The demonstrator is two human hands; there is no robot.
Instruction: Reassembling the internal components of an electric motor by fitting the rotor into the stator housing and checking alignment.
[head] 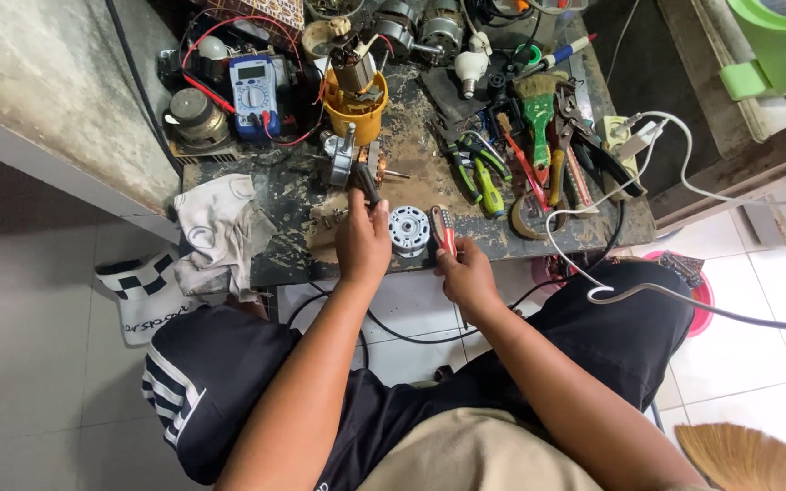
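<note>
The left hand [362, 238] is gripping a black tool handle [365, 181] – the right hand [466, 273] is pinching a red-handled screwdriver [443, 229] (just beside a round silver motor part [408, 229]).

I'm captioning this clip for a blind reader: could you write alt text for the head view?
Seen from above, a seated person's left hand grips a dark-handled tool and the right hand holds a red-handled tool, either side of a round silver motor part. The workbench holds pliers, a brush and a blue meter.
</note>
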